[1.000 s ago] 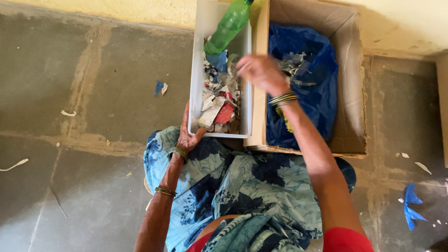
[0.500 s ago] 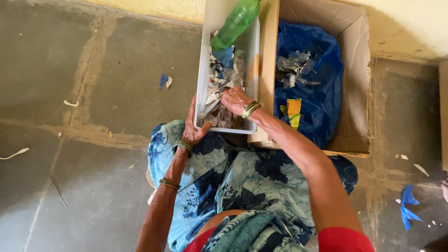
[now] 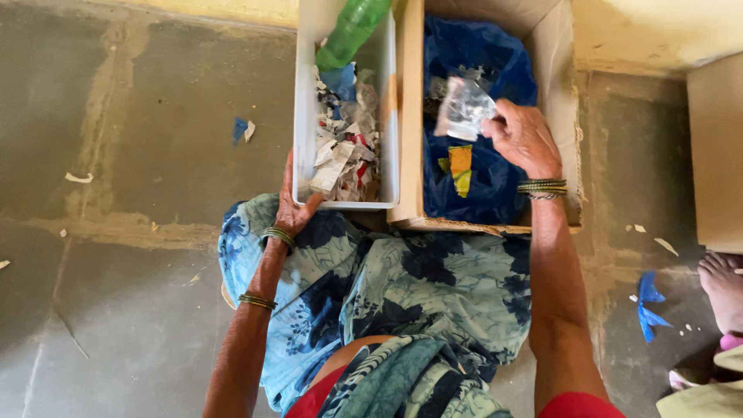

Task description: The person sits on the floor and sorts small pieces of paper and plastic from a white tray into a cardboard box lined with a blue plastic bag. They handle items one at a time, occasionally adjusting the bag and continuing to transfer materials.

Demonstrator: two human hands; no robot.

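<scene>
A cardboard box (image 3: 563,116) lined with a blue plastic sheet (image 3: 480,170) is seen on the concrete floor (image 3: 139,139), touching a narrower white plastic bin (image 3: 303,116) on its left. The bin is filled with torn paper and plastic scraps (image 3: 344,155), and a green plastic bottle (image 3: 352,31) is laid tilted across its far end. A yellow wrapper (image 3: 460,169) is seen lying on the blue sheet inside the box. More scraps are scattered on the floor, and another person's foot (image 3: 724,290) is visible at the right edge.

Risk, as judged: the crumpled clear plastic piece (image 3: 463,108) is pinched only at one edge, so it could slip or be caught by a draught and fall outside the box. The bin could also be tipped if its near rim is pressed too hard.

The right hand (image 3: 526,139) is closed in a pinch on the clear plastic piece, which is held above the blue sheet, inside the box. The left hand (image 3: 292,205) is half open, with fingers hooked against the bin's near left corner; nothing is gripped in it.
</scene>
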